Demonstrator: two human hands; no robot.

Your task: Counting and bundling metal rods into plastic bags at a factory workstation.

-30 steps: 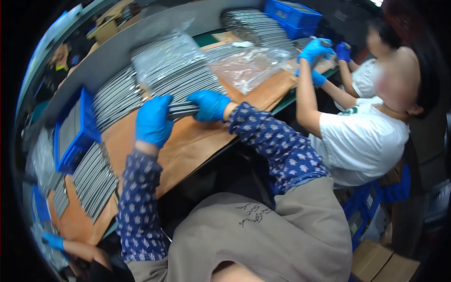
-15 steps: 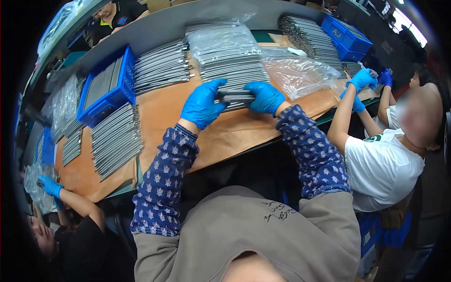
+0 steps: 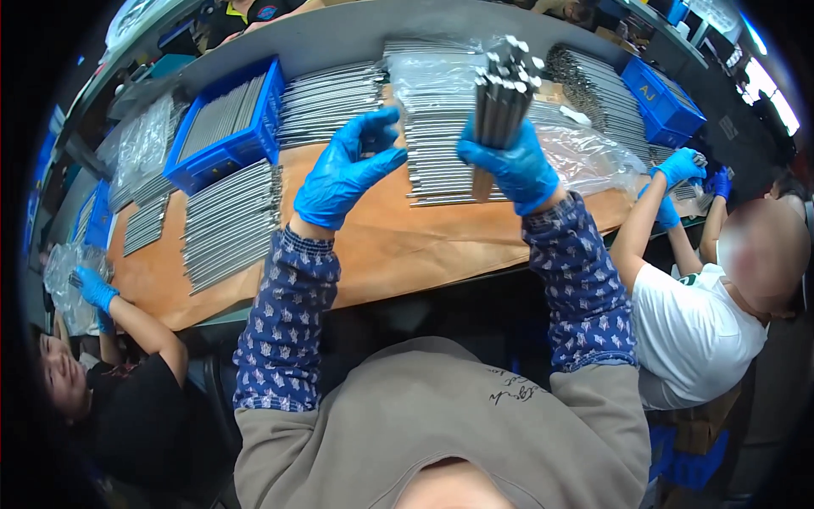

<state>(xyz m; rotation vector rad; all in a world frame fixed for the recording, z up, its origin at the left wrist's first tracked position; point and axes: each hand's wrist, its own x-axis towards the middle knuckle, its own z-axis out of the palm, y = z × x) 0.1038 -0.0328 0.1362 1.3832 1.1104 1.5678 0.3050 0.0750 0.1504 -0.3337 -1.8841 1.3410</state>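
Left hand: the person's left hand (image 3: 341, 176), in a blue glove, is hanging open above the desk, its fingers curling and its thumb standing apart from them.
Right hand: the person's right hand (image 3: 519, 168), also blue-gloved, is closing firmly around a bundle of slim grey metal rods (image 3: 498, 119).
Rod bundle: it is standing nearly upright in that grip, raised above the desk, its pale upper ends showing at uneven heights and its lower end poking out beneath the fingers.
Desk surface: brown paper (image 3: 381, 267) is covering the near part of the desk.
Central rods: a broad layer of grey metal rods (image 3: 439, 170) is lying between the two hands, clear plastic film (image 3: 432, 83) covering its far part.
Left side: another row of metal rods (image 3: 329, 106) is lying beside a rectangular blue plastic bin (image 3: 239, 161) filled with rods; a nearer row (image 3: 231, 225) is resting just in front of the bin.
Right side: a crumpled clear plastic bag (image 3: 589, 159) is lying near the right hand, and a blue plastic crate (image 3: 643, 85) is standing farther back.
Co-workers: a person in a white T-shirt (image 3: 699, 327) is working at the right; another in a black shirt (image 3: 140, 416) is sitting at the left.
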